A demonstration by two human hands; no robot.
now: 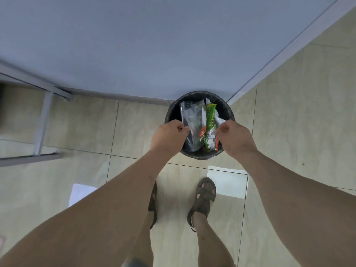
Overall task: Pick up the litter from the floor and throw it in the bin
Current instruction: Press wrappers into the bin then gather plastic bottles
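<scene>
Bin point(228, 109): one, round and dark, standing on the tiled floor point(289, 122) against the wall point(154, 45). We hold both hands over it. Our left hand point(168, 136) pinches one clear plastic bag point(190, 120); our right hand point(234, 136) pinches one green wrapper point(210, 122). Both pieces hang inside the rim. Two sandals point(205, 197) below.

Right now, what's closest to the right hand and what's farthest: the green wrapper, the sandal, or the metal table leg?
1. Green wrapper: in the bin, touching the right hand.
2. Sandal: on the floor below the hand.
3. Metal table leg: far across, on the left.
</scene>
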